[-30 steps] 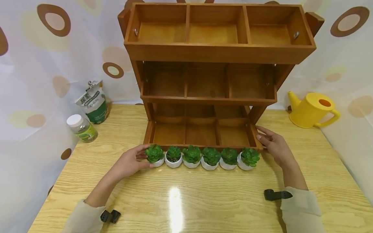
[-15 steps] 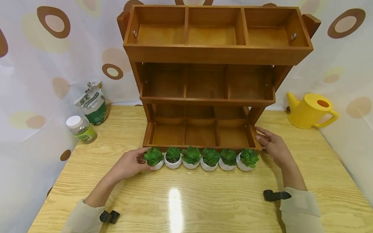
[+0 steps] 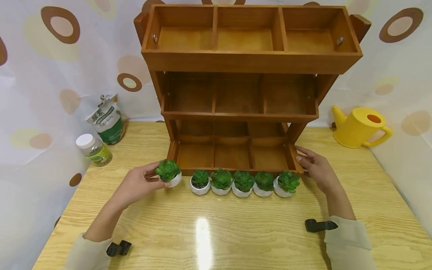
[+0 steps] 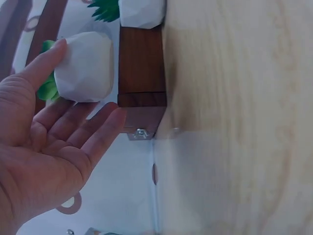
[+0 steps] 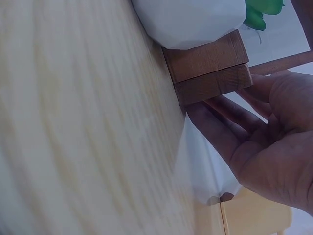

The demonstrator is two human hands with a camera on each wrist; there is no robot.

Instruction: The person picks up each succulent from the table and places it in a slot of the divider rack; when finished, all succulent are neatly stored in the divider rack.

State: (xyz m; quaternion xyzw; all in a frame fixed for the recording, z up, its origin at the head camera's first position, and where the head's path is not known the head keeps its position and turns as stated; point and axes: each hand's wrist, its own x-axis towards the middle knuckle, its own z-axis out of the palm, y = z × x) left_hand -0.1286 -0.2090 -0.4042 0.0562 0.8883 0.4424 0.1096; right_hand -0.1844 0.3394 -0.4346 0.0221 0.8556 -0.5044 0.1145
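My left hand [image 3: 140, 183] pinches a small potted succulent [image 3: 168, 170], thumb on one side of its white faceted pot [image 4: 85, 66]. The pot is tilted and held off the table, near the front left corner of a brown wooden tiered shelf [image 3: 251, 63]. On the shelf's right side, my right hand [image 3: 318, 170] rests with thumb and fingertips against the end of the bottom tier [image 5: 215, 83]. Several more succulents in white pots, such as this one [image 3: 243, 182], stand in a row along the shelf's front edge.
A yellow watering can [image 3: 359, 127] stands at the back right of the wooden table [image 3: 256, 232]. A white-capped jar [image 3: 96, 150] and a clipped green-and-white bag [image 3: 109, 122] stand at the back left. Each shelf tier has three compartments.
My left hand has lifted the leftmost succulent out of the row and drawn it to the left. The right hand has stayed at the shelf's end.
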